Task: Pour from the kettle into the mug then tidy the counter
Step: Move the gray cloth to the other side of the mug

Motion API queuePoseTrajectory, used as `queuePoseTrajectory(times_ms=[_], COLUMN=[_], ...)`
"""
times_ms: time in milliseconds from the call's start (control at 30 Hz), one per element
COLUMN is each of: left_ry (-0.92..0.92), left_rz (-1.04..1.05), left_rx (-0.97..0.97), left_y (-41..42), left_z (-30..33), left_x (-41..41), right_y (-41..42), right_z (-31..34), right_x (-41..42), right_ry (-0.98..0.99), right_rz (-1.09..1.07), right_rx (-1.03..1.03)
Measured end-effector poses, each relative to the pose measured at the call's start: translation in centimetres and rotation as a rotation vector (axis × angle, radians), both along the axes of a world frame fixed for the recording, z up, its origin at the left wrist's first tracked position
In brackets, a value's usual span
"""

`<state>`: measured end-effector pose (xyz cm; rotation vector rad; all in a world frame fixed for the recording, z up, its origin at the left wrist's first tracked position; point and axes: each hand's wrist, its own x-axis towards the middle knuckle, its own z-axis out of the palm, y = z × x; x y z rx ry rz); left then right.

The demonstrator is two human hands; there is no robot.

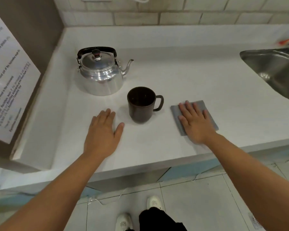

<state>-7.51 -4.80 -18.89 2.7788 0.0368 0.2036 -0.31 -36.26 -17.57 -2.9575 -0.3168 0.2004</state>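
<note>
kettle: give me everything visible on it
The kettle is shiny silver metal, round-bodied, with a domed lid topped by a dark knob, a black arched handle standing upright over it, and a thin curved spout pointing right, toward the sink side. It stands upright on the white counter, back-left of the mug. Nothing else touches it; neither hand is on it.

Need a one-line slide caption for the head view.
Left hand flat on counter, right hand on grey cloth, dark mug between, kettle behind.

Off-task items at your counter
You have a steel sink point(274, 70) far right, a printed notice point(5, 77) on the left wall, white shoes point(154, 202) below.
</note>
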Motion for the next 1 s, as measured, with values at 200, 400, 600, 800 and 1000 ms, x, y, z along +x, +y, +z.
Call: queuePoseTrajectory(times_ms=[200, 400, 600, 800, 1000], left_ry=[-0.013, -0.034, -0.064, -0.064, -0.046], left_rz=[0.049, 0.08, 0.094, 0.096, 0.096], left_rx=[-0.05, -0.095, -0.075, -0.086, -0.103], left_y=[-0.7, -0.9, -0.9, -0.8, -0.7], left_z=[0.5, 0.9, 1.0, 0.9, 0.8], left_x=[-0.5, -0.5, -0.2, -0.1, -0.3], right_y=[4.1, 6.9, 9.4, 3.9, 0.1], right_z=[0.4, 0.2, -0.1, 0.0, -0.3], right_x=[10.6, 15.8, 16.5, 16.5, 1.3], right_ry=[0.017, 0.009, -0.002, -0.02, 0.009], right_rz=[0.04, 0.524, 0.575, 0.215, 0.01], right_rx=[-0.044, -0.02, 0.0, -0.011, 0.067])
